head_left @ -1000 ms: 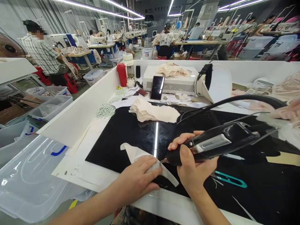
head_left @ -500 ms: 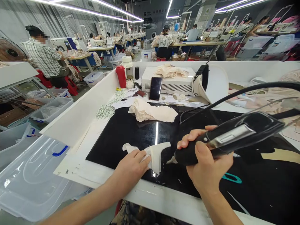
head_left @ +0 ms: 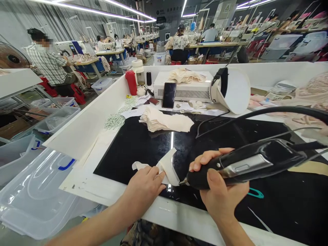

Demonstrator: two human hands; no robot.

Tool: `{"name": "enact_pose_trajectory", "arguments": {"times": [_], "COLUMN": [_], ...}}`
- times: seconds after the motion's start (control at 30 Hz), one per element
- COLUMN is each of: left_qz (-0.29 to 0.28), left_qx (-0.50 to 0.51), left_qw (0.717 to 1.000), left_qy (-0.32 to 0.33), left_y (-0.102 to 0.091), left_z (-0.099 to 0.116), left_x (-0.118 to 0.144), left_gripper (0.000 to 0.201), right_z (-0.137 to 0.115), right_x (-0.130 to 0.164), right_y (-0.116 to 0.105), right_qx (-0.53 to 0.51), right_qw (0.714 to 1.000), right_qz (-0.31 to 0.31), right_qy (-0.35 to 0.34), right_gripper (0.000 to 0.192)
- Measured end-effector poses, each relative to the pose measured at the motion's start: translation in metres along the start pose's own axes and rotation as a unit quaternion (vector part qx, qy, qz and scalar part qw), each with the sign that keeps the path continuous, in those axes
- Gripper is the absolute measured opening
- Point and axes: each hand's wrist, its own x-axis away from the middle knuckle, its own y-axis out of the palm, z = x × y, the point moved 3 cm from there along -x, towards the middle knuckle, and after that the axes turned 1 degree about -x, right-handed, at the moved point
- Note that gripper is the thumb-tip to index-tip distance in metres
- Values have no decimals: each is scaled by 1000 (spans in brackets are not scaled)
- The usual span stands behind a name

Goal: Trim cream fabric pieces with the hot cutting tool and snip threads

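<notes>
Cream fabric piece [head_left: 167, 167] lies on the glossy black desk [head_left: 143, 143], one end lifted. The left hand [head_left: 143, 188] pinches it with closed fingers. The right hand [head_left: 220, 194] wraps tightly around a black corded cutting tool [head_left: 246, 164], its tip touching the fabric. A stack of cream fabric pieces [head_left: 166, 123] lies farther back.

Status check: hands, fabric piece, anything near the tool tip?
Left hand pinching cream fabric piece, edge lifted off the black mat. Right hand gripping black corded tool, tip at fabric edge. Teal snips lie beside it.
</notes>
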Motion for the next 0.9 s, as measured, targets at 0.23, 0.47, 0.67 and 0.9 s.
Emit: {"name": "enact_pose_trajectory", "arguments": {"times": [0.23,0.47,0.67,0.9], "left_qz": [24,112,77,73], "left_qx": [-34,45,99,121], "left_qw": [999,986,974,974], "left_qy": [-23,117,186,176], "left_y": [-2,-9,8,20], "left_z": [4,22,23,6], "left_x": [4,-1,-12,-10], "left_gripper": [13,14,19,22], "right_z": [3,2,2,2], "right_x": [3,4,4,4], "right_y": [0,2,1,0], "right_qx": [-6,2,6,9], "right_qw": [1000,1000,1000,1000], "right_qz": [-10,-6,-7,-10], "right_qy": [-3,4,5,8], "right_gripper": [37,38,37,38]}}
